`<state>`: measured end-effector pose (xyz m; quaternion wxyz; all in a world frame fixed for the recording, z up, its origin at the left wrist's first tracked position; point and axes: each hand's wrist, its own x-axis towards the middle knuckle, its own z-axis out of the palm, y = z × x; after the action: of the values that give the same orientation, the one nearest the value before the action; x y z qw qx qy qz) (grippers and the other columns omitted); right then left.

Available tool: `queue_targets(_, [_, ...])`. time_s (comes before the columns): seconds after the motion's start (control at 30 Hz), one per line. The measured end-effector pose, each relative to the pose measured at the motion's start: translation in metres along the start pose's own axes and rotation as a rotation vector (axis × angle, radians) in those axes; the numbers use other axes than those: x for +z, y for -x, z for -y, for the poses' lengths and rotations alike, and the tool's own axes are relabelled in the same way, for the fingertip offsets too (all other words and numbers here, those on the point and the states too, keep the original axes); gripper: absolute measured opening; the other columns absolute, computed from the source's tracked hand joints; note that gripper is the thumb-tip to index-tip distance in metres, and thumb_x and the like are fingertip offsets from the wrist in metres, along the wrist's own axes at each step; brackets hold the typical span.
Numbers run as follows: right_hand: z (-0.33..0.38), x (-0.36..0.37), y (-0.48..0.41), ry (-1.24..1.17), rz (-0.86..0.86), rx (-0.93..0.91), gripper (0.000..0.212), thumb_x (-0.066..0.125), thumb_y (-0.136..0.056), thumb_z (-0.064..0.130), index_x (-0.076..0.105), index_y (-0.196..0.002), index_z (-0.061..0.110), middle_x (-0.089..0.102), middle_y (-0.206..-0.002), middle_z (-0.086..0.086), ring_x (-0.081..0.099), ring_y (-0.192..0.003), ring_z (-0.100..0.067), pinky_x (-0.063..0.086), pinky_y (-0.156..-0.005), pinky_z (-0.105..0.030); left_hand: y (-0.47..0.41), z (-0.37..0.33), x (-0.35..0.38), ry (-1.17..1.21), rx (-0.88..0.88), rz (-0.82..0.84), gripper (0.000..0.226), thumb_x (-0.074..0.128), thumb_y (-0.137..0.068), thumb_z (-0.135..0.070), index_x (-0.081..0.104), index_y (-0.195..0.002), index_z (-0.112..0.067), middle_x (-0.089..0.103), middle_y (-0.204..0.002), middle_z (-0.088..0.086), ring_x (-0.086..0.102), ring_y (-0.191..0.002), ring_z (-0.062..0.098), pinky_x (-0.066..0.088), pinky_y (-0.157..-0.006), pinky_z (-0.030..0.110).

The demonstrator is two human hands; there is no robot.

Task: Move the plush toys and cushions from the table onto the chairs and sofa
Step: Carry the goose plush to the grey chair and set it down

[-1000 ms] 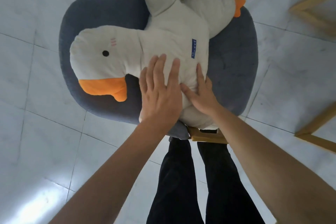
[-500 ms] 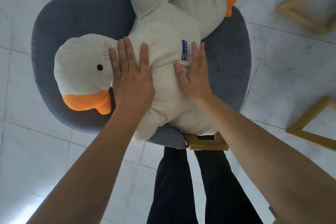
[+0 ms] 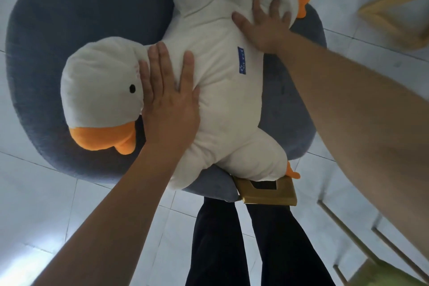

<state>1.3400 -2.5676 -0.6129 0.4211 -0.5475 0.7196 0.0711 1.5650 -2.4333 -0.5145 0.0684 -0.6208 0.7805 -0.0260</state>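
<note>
Both palms flat, gripping nothing: the left hand (image 3: 169, 97) presses the goose plush (image 3: 222, 100) at its neck, and the right hand (image 3: 264, 23) has slid up to the far leg. The plush lies across the blue chair (image 3: 69, 30), looking delivered and just being settled.

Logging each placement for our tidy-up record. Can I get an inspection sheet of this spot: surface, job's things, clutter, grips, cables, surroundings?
Surface: blue-grey upholstered chair on pale floor tiles.
Job's things: white plush goose lying across the seat, one orange foot at the near edge.
Clutter: nothing seen.
Grips: left hand flat on the goose's neck; right hand spread, pressing its far leg; neither grasps it.
Cables: nothing seen.
Surroundings: wooden furniture frames at right; the person's dark trousers below.
</note>
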Motion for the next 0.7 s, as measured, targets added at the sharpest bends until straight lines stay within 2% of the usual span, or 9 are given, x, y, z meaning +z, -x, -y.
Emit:
queue_targets(0.07, [0.011, 0.000, 0.004, -0.031, -0.061, 0.050, 0.088, 0.021, -0.093, 0.079, -0.002, -0.162, 0.029, -0.014, -0.169, -0.016, -0.011, -0.154, -0.046, -0.001, -0.124, -0.061, -0.006, -0.004, -0.012, 0.048, -0.027, 0.030, 0.057, 0.038, -0.107, -0.034, 0.027, -0.160, -0.015, 0.016, -0.164, 0.033, 0.013, -0.154, 0.046, -0.018, -0.121, 0.046])
queue_targets(0.13, [0.028, 0.008, 0.025, -0.142, -0.304, -0.009, 0.075, 0.027, -0.102, 0.062, 0.010, -0.163, 0.022, -0.001, -0.170, -0.019, 0.003, -0.155, -0.046, 0.013, -0.124, -0.059, -0.009, -0.006, -0.035, 0.104, -0.042, -0.007, 0.057, 0.046, -0.103, -0.030, 0.036, -0.156, -0.013, 0.021, -0.163, 0.031, 0.017, -0.154, 0.045, -0.003, -0.124, 0.055])
queue_targets(0.2, [0.050, 0.019, 0.050, -0.277, -0.576, -0.218, 0.066, 0.032, -0.105, 0.046, 0.021, -0.161, 0.013, 0.009, -0.168, -0.023, 0.013, -0.155, -0.042, 0.016, -0.126, -0.051, -0.008, -0.002, -0.063, 0.167, -0.018, -0.187, 0.048, 0.054, -0.100, -0.021, 0.052, -0.147, -0.012, 0.036, -0.159, 0.027, 0.029, -0.150, 0.044, 0.012, -0.123, 0.061])
queue_targets(0.23, [0.062, 0.024, 0.058, -0.304, -0.642, -0.335, 0.065, 0.035, -0.106, 0.043, 0.024, -0.159, 0.008, 0.012, -0.167, -0.026, 0.015, -0.155, -0.041, 0.015, -0.127, -0.048, -0.005, 0.002, -0.076, 0.176, -0.017, -0.308, 0.043, 0.055, -0.099, -0.018, 0.059, -0.142, -0.013, 0.043, -0.155, 0.024, 0.035, -0.148, 0.044, 0.016, -0.120, 0.064])
queue_targets(0.3, [0.083, 0.030, 0.063, -0.187, -0.596, -0.497, 0.067, 0.035, -0.106, 0.045, 0.024, -0.159, 0.007, 0.012, -0.167, -0.026, 0.014, -0.155, -0.041, 0.013, -0.127, -0.048, 0.002, 0.016, -0.095, 0.109, -0.041, -0.371, 0.041, 0.053, -0.101, -0.022, 0.061, -0.141, -0.017, 0.045, -0.155, 0.021, 0.036, -0.147, 0.043, 0.014, -0.117, 0.070])
queue_targets(0.4, [0.093, 0.026, 0.053, 0.031, -0.361, -0.559, 0.076, 0.025, -0.101, 0.061, 0.008, -0.163, 0.019, 0.003, -0.171, -0.014, 0.008, -0.157, -0.036, 0.013, -0.126, -0.054, 0.008, 0.044, -0.083, -0.061, -0.146, -0.052, 0.053, 0.038, -0.105, -0.041, 0.040, -0.154, -0.021, 0.023, -0.167, 0.019, 0.015, -0.155, 0.042, 0.002, -0.117, 0.071])
queue_targets(0.47, [0.091, 0.020, 0.055, 0.030, -0.331, -0.570, 0.078, 0.026, -0.100, 0.064, 0.005, -0.163, 0.022, 0.001, -0.172, -0.011, 0.008, -0.157, -0.033, 0.014, -0.125, -0.054, 0.013, 0.050, -0.069, -0.101, -0.116, 0.065, 0.054, 0.038, -0.106, -0.039, 0.034, -0.156, -0.020, 0.015, -0.169, 0.020, 0.010, -0.155, 0.044, 0.002, -0.118, 0.071])
queue_targets(0.6, [0.077, 0.043, 0.105, -0.059, -0.381, -0.525, 0.085, 0.028, -0.098, 0.068, 0.015, -0.162, 0.013, 0.004, -0.169, -0.023, 0.010, -0.156, -0.038, 0.015, -0.125, -0.054, 0.010, 0.042, -0.062, -0.052, -0.084, 0.059, 0.051, 0.045, -0.104, -0.026, 0.038, -0.154, -0.021, 0.016, -0.168, 0.023, 0.010, -0.155, 0.045, 0.002, -0.117, 0.070])
queue_targets(0.7, [0.027, 0.096, 0.166, 0.077, -0.269, -0.604, 0.086, 0.031, -0.099, 0.065, 0.013, -0.162, 0.010, 0.000, -0.168, -0.027, 0.000, -0.157, -0.040, 0.008, -0.126, -0.055, 0.007, 0.046, -0.065, -0.060, -0.113, 0.070, 0.052, 0.045, -0.102, -0.024, 0.038, -0.154, -0.023, 0.015, -0.168, 0.020, 0.008, -0.155, 0.044, 0.003, -0.118, 0.072])
